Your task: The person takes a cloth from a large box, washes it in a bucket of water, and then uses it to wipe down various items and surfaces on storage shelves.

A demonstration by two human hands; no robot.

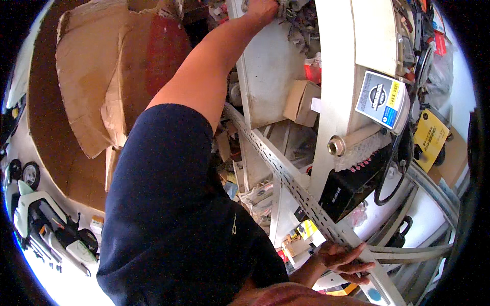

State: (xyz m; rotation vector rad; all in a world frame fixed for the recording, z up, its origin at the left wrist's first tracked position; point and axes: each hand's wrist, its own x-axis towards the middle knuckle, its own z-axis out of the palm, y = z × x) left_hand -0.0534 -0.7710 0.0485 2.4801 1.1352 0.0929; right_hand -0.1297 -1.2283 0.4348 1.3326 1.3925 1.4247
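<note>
My left arm reaches up to the top of the head view, out of a dark blue sleeve. My left hand (261, 7) is cut off by the upper edge, beside a pile of tangled small parts (300, 25) on a white metal shelf (273, 66). Its fingers do not show clearly, nor does anything it may hold. At the lower right, my right hand (339, 260) lies across a slotted metal post (291, 186), its fingers spread apart and touching the post.
A large torn cardboard box (89, 76) stands at the left. Near the shelf are a small brown carton (302, 102), a large bolt (352, 143), a grey-and-blue box (380, 99), a black box (347, 186) and a yellow packet (430, 137). A white-and-black wheeled machine (51, 224) is farther left.
</note>
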